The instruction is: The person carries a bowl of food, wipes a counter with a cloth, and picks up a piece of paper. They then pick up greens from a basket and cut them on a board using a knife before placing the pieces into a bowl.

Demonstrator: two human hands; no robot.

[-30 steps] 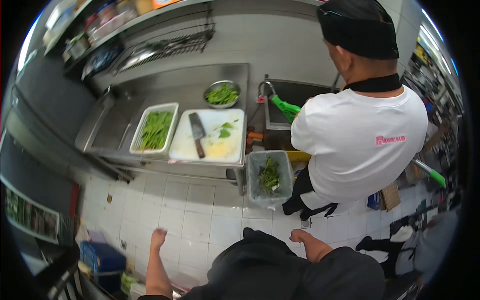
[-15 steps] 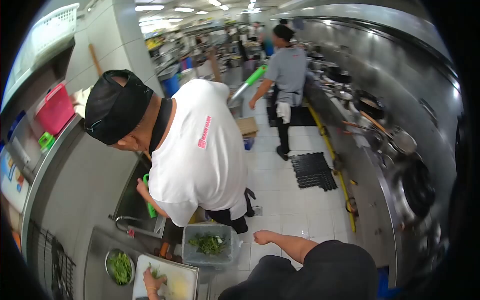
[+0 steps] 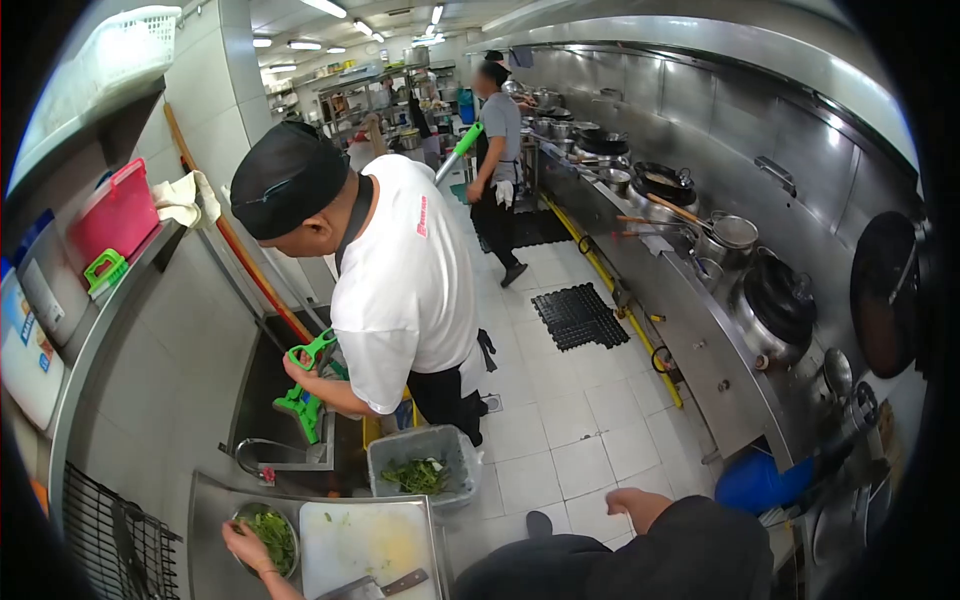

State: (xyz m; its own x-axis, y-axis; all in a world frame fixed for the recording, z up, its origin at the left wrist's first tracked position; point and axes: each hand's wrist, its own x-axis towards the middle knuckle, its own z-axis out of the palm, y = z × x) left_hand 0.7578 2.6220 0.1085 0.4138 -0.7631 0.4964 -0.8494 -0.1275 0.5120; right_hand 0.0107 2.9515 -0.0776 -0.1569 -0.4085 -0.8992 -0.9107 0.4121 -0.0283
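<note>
My left hand (image 3: 246, 549) reaches over the left side of a round metal bowl (image 3: 293, 566) of leafy greens (image 3: 272, 535). Its fingers look spread on the greens and partly hide them. Right of the bowl lies a white cutting board (image 3: 350, 545) with a few green scraps and a yellowish stain. A wide-bladed knife (image 3: 400, 584) with a brown handle rests across its near edge, with no hand on it. My right hand (image 3: 625, 499) hangs over the tiled floor beside my leg, fingers loosely curled, with nothing visible in it.
A grey bin (image 3: 470, 480) with green trimmings stands beyond the board. A co-worker in a white shirt (image 3: 405, 270) holds a green-handled tool (image 3: 310, 350) at the sink. Another person (image 3: 497, 150) stands farther along the aisle. A stove counter (image 3: 690, 320) with woks lines the right.
My left hand has moved left from the board to the bowl, and the clump of greens has left the board. The view has shifted, revealing the knife. The far co-worker has stepped away.
</note>
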